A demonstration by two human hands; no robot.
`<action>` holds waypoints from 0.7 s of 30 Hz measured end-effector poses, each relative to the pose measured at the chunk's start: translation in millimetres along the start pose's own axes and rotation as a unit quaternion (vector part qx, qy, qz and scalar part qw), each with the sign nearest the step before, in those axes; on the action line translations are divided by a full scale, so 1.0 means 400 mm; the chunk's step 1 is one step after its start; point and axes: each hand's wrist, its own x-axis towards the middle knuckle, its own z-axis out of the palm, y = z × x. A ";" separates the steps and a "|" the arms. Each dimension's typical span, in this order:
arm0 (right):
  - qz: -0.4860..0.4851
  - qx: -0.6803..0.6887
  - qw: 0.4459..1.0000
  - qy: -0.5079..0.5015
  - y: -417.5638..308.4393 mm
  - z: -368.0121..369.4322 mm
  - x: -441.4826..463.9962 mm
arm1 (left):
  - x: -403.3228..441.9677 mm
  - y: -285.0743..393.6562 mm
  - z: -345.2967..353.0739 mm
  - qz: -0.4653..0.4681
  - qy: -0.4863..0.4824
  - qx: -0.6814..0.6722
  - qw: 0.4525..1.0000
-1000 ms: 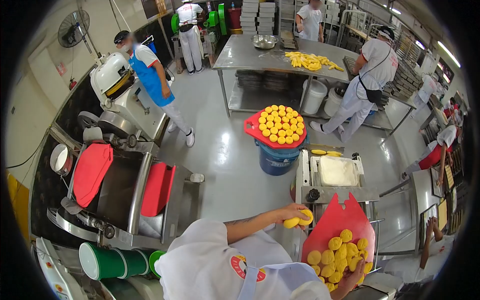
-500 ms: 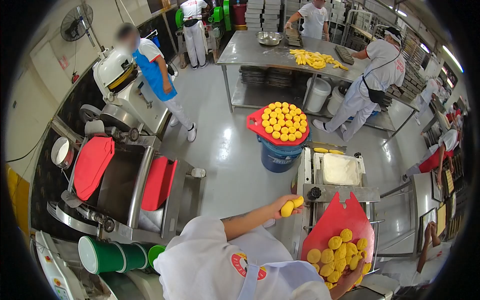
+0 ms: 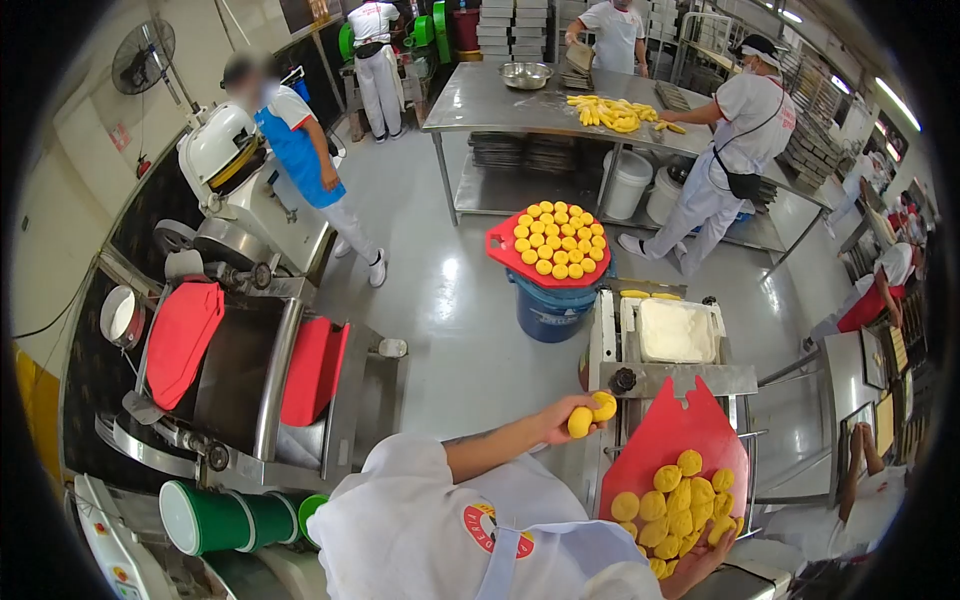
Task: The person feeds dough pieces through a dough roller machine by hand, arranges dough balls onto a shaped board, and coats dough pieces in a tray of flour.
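Note:
My left hand (image 3: 566, 418) is closed around two smooth yellow dough balls (image 3: 580, 422), held in the air left of a red board (image 3: 672, 425). On the lower half of that board lies a cluster of yellow dough balls (image 3: 680, 498), some with rough, wrinkled surfaces. My right hand (image 3: 703, 562) is at the cluster's lower right edge, its fingers curled against a dough ball (image 3: 721, 530); part of the grip is hidden.
Beyond the board stands a machine with a tray of white flour (image 3: 678, 332). A blue barrel (image 3: 552, 315) carries another red board (image 3: 500, 240) with rows of dough balls. Left is a roller machine (image 3: 245, 350). Co-workers stand around a steel table (image 3: 470, 100) and a mixer (image 3: 215, 145).
The two dough balls in my left hand have shifted and turned slightly. My right hand has moved a little down and right along the cluster. The whole view has shifted slightly.

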 end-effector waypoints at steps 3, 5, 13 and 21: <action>0.011 0.106 0.994 -0.022 -0.009 -0.031 -0.013 | 0.027 -0.006 0.026 0.021 -0.046 0.077 0.996; 0.008 0.146 0.989 -0.006 -0.051 0.056 -0.079 | 0.055 -0.016 0.022 0.019 -0.086 0.139 0.986; -0.016 0.069 0.993 0.091 -0.036 -0.034 -0.135 | 0.056 -0.064 0.125 -0.011 -0.062 0.238 0.969; -0.294 -0.194 0.893 0.280 -0.405 0.044 -0.363 | 0.005 -0.107 0.110 -0.096 -0.148 0.178 0.968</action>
